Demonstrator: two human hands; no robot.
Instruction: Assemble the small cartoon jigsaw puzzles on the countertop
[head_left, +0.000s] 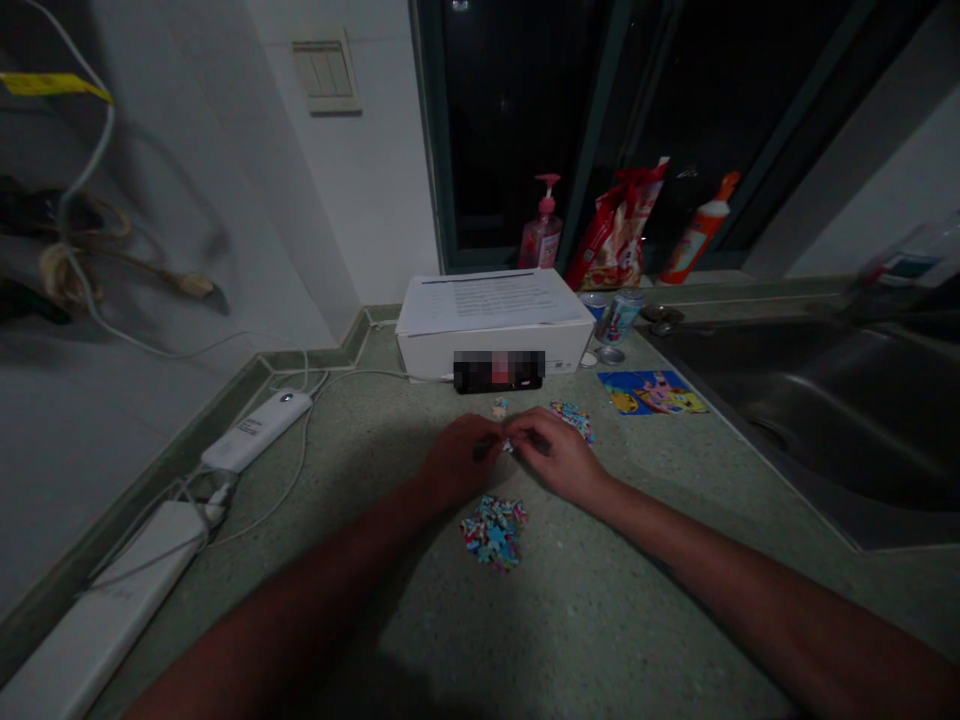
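My left hand [461, 455] and my right hand [556, 452] meet fingertip to fingertip over the countertop, both closed in a pinch. A small pale jigsaw piece [508, 446] shows between their fingertips, mostly covered by the fingers. Just beyond them lies another loose jigsaw piece [500, 408]. A heap of colourful jigsaw pieces [493, 535] sits on the near side, below my hands. Partly behind my right hand is a second heap of pieces [576, 420].
A phone [499, 378] leans on a white box [427, 350]. A cartoon picture card [652, 392] lies right of it, before a sink [825, 400]. Cans [621, 315] stand by the box. At left are a white power bank [259, 430], cables and a power strip [112, 600].
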